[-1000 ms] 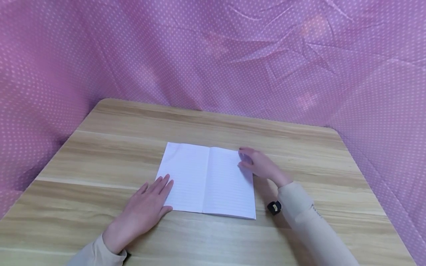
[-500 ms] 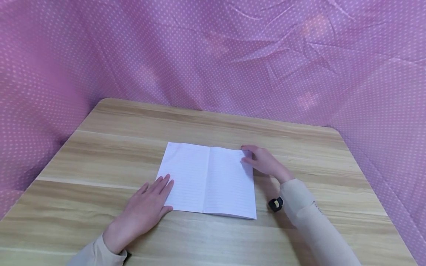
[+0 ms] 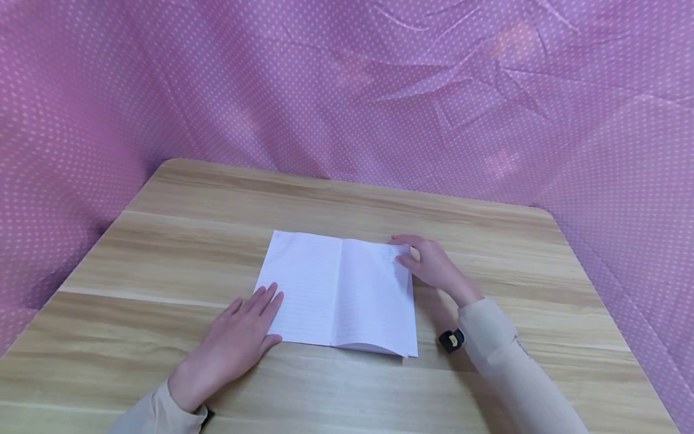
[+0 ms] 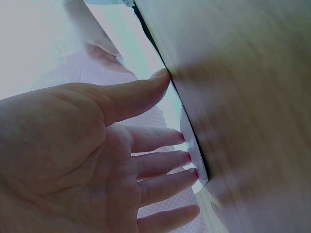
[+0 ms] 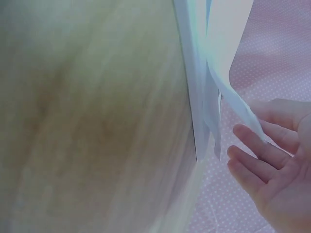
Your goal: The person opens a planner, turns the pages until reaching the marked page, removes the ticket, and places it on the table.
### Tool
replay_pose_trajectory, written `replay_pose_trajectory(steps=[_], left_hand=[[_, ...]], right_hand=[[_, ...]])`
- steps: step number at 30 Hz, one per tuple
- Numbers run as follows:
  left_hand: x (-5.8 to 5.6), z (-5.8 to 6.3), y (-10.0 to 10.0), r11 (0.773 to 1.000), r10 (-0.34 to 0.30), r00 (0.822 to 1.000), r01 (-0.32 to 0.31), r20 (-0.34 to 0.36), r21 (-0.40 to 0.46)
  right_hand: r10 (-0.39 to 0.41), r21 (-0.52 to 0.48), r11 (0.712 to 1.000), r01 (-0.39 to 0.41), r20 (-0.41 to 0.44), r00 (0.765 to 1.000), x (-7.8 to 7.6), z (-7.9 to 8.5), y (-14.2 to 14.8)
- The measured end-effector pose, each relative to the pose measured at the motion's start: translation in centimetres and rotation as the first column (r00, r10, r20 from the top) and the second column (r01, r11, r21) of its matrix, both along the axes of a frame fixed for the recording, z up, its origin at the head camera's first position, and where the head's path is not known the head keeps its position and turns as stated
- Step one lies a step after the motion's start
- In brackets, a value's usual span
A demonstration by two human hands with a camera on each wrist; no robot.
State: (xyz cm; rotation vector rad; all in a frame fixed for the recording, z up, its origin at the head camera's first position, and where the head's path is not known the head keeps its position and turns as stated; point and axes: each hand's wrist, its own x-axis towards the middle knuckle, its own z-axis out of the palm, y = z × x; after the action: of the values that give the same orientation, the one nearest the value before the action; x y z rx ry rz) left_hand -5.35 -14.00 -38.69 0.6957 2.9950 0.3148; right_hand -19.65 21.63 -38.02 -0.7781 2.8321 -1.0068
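Observation:
A lined white notebook [image 3: 303, 271] lies spread at its middle fold in the head view. My left hand [image 3: 233, 337] rests flat on its lower left edge, fingers straight; the left wrist view shows its thumb and fingertips at the paper's edge. At the upper right corner, my right hand [image 3: 436, 268] pinches a page [image 3: 374, 289] between thumb and fingers. That page is bowed up, its lower edge apart from the sheets beneath. In the right wrist view, the raised page [image 5: 238, 104] curves to the fingers, while the remaining pages stay against the table.
The wooden table [image 3: 190, 253] reaches back to a pink dotted cloth [image 3: 325, 90] hanging behind it and along both sides. A small black device [image 3: 451, 340] sits at the right cuff [image 3: 485, 325].
My right hand has shifted slightly right to the page's outer corner and taken hold of it. The right page has begun to lift and bow. My left hand has stayed in place.

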Motion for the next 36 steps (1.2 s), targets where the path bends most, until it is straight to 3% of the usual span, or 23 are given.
replay_pose_trajectory(steps=[7, 17, 25, 36], left_hand=[[-0.1, 0.0, 0.0, 1.0, 0.0, 1.0, 0.0, 0.005, -0.004], [0.0, 0.1, 0.1, 1.0, -0.005, 1.0, 0.005, 0.0, 0.0], [-0.1, 0.1, 0.2, 1.0, -0.007, 1.0, 0.007, -0.004, 0.003], [0.0, 0.1, 0.1, 1.0, 0.007, 1.0, -0.007, 0.024, 0.023]], right_hand=[[-0.009, -0.102, 0.995, 0.012, 0.028, 1.0, 0.3, 0.0, 0.1], [-0.026, -0.261, 0.964, 0.056, 0.118, 0.993, 1.4, -0.5, 0.7], [-0.076, -0.248, 0.959, 0.136, 0.239, 0.968, 3.4, -0.6, 1.4], [-0.071, -0.29, 0.944, 0.157, 0.285, 0.956, 6.5, -0.6, 2.0]])
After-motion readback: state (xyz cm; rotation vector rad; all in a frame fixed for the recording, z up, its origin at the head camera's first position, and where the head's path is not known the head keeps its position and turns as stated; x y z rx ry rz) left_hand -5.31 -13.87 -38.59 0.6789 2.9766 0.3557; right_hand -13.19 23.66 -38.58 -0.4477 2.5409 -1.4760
